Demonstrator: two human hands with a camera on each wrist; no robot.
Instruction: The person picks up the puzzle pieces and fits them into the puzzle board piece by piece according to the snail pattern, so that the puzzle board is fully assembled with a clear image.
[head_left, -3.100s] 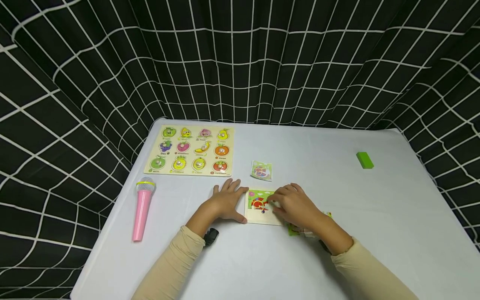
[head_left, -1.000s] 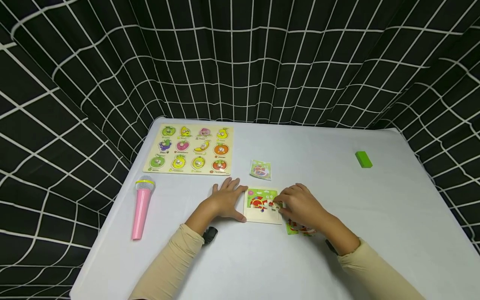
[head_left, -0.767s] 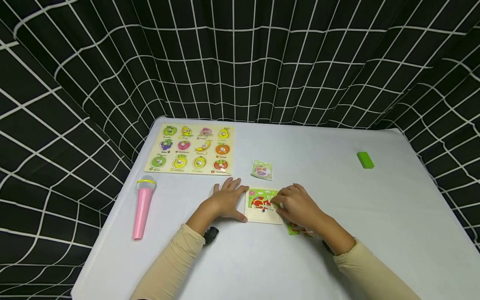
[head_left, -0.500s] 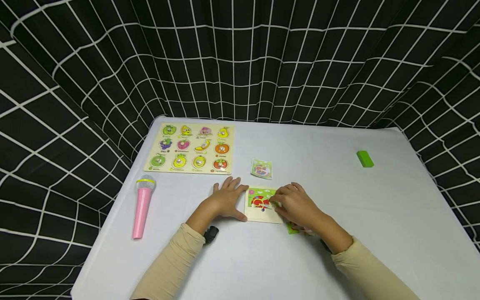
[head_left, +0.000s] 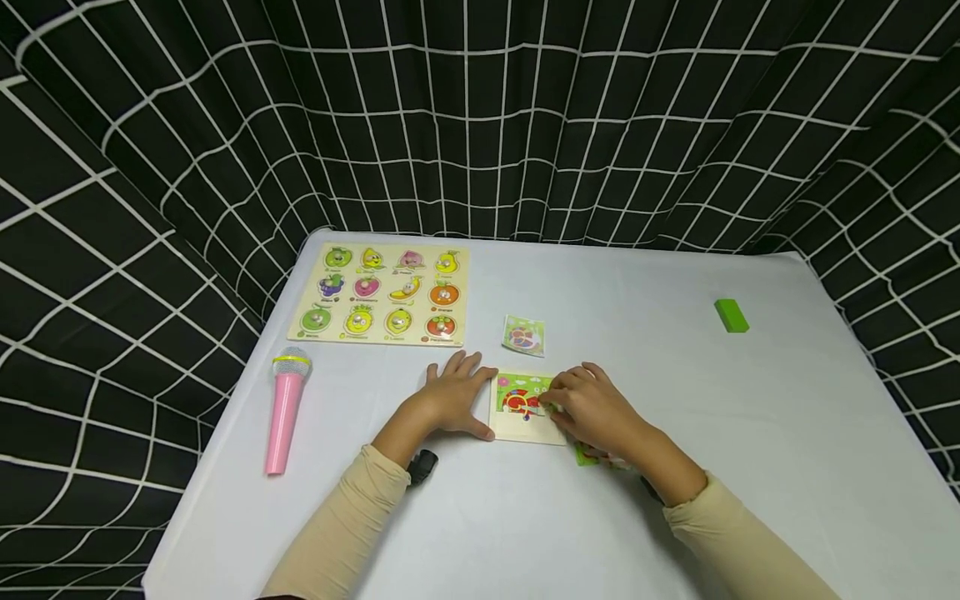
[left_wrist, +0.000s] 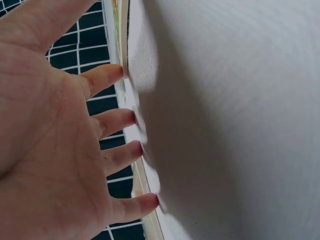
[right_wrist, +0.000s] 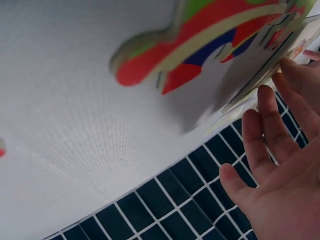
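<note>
A small square wooden puzzle board (head_left: 517, 430) lies mid-table in the head view; its upper part shows a red snail-like figure on green, its lower part bare wood. My left hand (head_left: 453, 402) is spread, thumb and index fingertip touching the board's left edge. Over the board's right side, my right hand (head_left: 594, 408) pinches a puzzle piece (head_left: 552, 407), mostly covered by the fingers. Loose puzzle pieces (head_left: 586, 456) lie below the right wrist, partly hidden. In the right wrist view, red, green and blue puzzle pieces (right_wrist: 137, 70) loom close. The left wrist view shows the left fingers (left_wrist: 117, 121) straight.
Behind the board lies a small picture card (head_left: 523, 335). A fruit peg puzzle (head_left: 382, 335) occupies the back left, with a pink toy microphone (head_left: 282, 421) in front of it. A green block (head_left: 731, 316) sits at the back right. Dark grid curtains (head_left: 510, 125) surround the table.
One second ago the right hand held the piece slightly farther right, more exposed; it has since shifted a little left over the board. The left hand has stayed at the board's edge.
</note>
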